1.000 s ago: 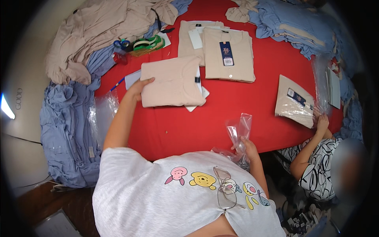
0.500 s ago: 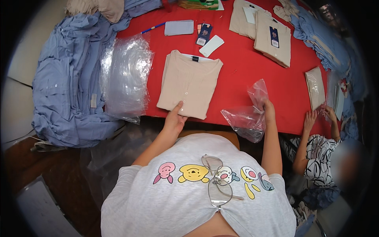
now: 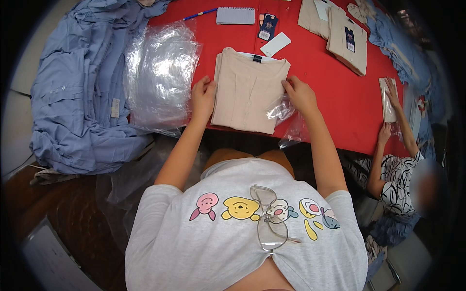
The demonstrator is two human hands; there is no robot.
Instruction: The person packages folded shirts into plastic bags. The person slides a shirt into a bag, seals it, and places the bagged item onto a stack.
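A folded beige shirt point(image 3: 248, 92) with a buttoned front and a dark neck label lies on the red-covered table in front of me. My left hand point(image 3: 203, 98) is closed at the shirt's left edge, thumb and fingers curled against it. On the opposite side, my right hand point(image 3: 300, 96) has its thumb and fingertips at the shirt's right edge. A crumpled clear plastic bag point(image 3: 295, 130) is held under that hand, hanging over the table's front edge and partly across the shirt's lower right corner. The palm hides part of the bag.
Clear plastic bags point(image 3: 162, 77) lie stacked left of the shirt, beside heaped blue shirts point(image 3: 80, 102). Beyond are a spiral notepad point(image 3: 235, 16), a blue pen point(image 3: 200, 14), dark hang tags point(image 3: 268, 26) and a white card point(image 3: 275, 44). Tagged beige shirts point(image 3: 347, 41) lie right, near a co-worker handling a bagged garment point(image 3: 388, 104).
My left hand has moved from the shirt's bottom edge up to its left side. My right hand has brought the plastic bag leftward to the shirt's right edge. The co-worker's hands have shifted too.
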